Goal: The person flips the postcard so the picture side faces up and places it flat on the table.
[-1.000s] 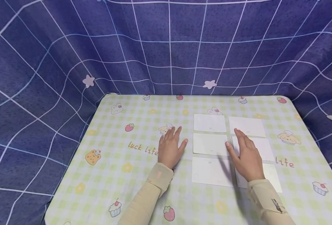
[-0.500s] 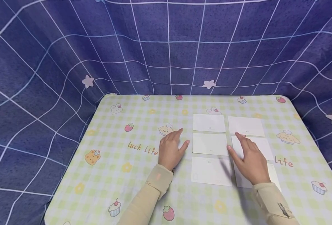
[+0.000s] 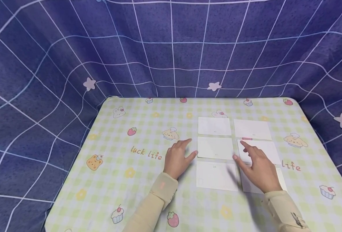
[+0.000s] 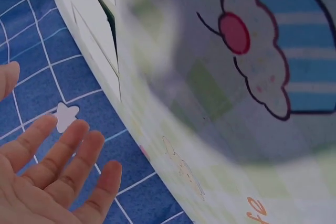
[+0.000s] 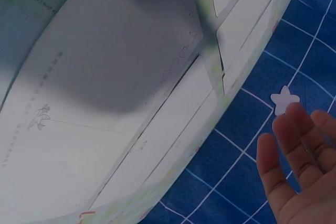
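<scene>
Several white postcards lie on the table in two columns of three, blank apart from small print. My left hand (image 3: 177, 158) is just left of the middle postcard (image 3: 215, 148) in the left column, its fingers loosely spread and holding nothing. Over the right column, my right hand (image 3: 260, 169) partly covers the middle postcard (image 3: 270, 149) and the near postcard (image 3: 249, 185). It holds nothing, with thumb and index finger apart. In the right wrist view, a postcard (image 5: 68, 150) shows a small bird drawing and rows of print, partly shaded.
A green-and-white checked cloth (image 3: 147, 196) with printed cakes and animals covers the table. The far left postcard (image 3: 214, 126), far right postcard (image 3: 252, 129) and near left postcard (image 3: 216, 176) complete the grid. A dark blue curtain (image 3: 147, 54) hangs behind and along both sides.
My right hand has drawn slightly back toward me, uncovering more of the far right postcard. The left hand's fingertips have shifted a little right and nearer. The postcards stay in place.
</scene>
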Demonstrator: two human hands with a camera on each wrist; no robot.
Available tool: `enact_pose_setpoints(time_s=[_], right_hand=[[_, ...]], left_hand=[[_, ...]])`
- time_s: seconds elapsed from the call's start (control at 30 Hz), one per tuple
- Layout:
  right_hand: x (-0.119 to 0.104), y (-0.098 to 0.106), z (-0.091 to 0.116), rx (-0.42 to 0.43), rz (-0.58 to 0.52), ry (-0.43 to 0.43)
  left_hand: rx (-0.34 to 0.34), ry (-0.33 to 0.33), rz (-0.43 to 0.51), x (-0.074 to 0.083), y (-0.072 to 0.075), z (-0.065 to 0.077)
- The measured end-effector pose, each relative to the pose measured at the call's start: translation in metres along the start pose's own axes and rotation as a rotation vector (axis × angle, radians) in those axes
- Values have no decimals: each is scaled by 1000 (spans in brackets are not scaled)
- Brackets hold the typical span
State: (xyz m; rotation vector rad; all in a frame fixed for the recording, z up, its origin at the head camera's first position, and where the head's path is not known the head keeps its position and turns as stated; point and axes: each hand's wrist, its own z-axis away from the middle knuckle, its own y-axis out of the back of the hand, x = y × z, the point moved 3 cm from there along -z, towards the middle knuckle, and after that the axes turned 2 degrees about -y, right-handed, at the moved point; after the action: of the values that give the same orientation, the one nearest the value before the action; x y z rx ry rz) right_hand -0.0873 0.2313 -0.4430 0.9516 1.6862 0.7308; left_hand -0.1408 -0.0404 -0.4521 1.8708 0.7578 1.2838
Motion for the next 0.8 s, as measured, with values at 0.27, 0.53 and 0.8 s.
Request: enact_pose_setpoints(time_s=[0.27,0.53,0.8], right_hand=[[3,-1,5,-72,1,11],[7,-5,9,-180,-11,-14],[10,-11,12,-273,-10,-14]], left_hand=[[-37,-31,30,6,-1,6],[-110,-34,26,8,-6,11],[-219,-35,-49,10,-12,20]])
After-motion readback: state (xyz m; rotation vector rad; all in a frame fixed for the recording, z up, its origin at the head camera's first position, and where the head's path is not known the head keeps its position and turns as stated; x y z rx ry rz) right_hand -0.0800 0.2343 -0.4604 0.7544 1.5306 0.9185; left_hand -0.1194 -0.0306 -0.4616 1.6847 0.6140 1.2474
